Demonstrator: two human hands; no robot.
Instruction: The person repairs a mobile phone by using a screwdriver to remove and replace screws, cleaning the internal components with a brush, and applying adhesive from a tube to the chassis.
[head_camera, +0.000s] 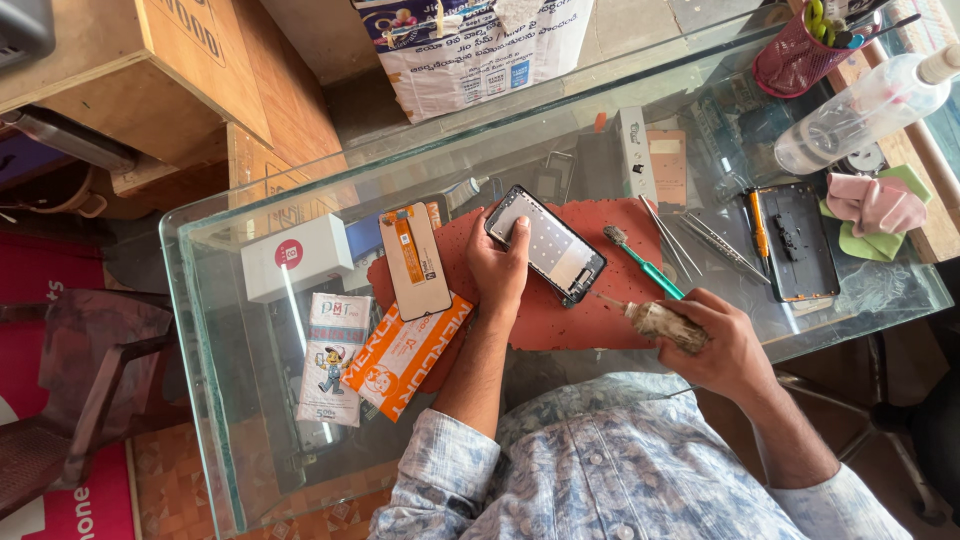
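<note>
My left hand (497, 265) presses down on an opened phone body (556, 250) that lies slanted on a red work mat (570, 315); the fingers rest on its upper left end. My right hand (722, 345) grips a small grubby glue tube (658, 322), its fine nozzle touching the lower edge of the phone body. A loose phone screen with an orange flex strip (414, 260) lies left of my left hand. A green-handled brush (643, 262) lies on the mat just right of the phone.
The glass counter (225, 400) also carries a white box (296, 257), an orange packet (405, 352), a printed packet (333, 357), tweezers (715, 243), a black phone back panel (796, 240), pink and green cloths (873, 210), a clear bottle (865, 105) and a red tool cup (795, 55).
</note>
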